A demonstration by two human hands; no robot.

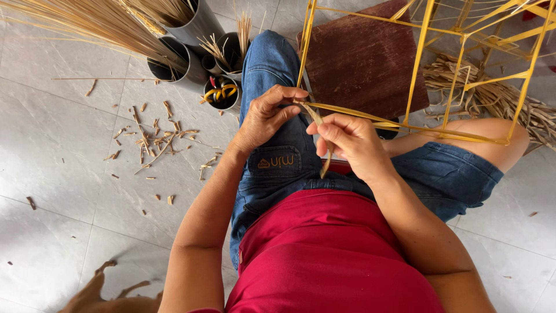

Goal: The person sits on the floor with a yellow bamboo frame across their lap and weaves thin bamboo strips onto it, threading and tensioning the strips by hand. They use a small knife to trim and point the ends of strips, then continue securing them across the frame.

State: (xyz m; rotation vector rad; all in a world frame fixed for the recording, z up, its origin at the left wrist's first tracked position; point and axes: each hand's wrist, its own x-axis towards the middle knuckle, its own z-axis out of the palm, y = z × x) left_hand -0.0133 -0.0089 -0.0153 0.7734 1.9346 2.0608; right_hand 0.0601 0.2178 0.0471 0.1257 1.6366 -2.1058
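A yellow wire frame (418, 68) stands over my lap, its lower bar running across my knees. My left hand (267, 113) pinches the near corner of that frame, where a flat tan fibre strip (318, 120) meets the bar. My right hand (351, 143) grips the same strip a little lower, and the strip's loose end (325, 165) hangs down past my fingers. Both hands sit close together above my blue denim shorts (277, 168).
Several grey tubes (194, 64) holding straw stalks and a tool with yellow handles (222, 92) stand at the upper left. Cut fibre scraps (152, 139) litter the grey tiles. A dark red wooden board (365, 58) and a bundle of dried fibre (492, 95) lie beyond the frame.
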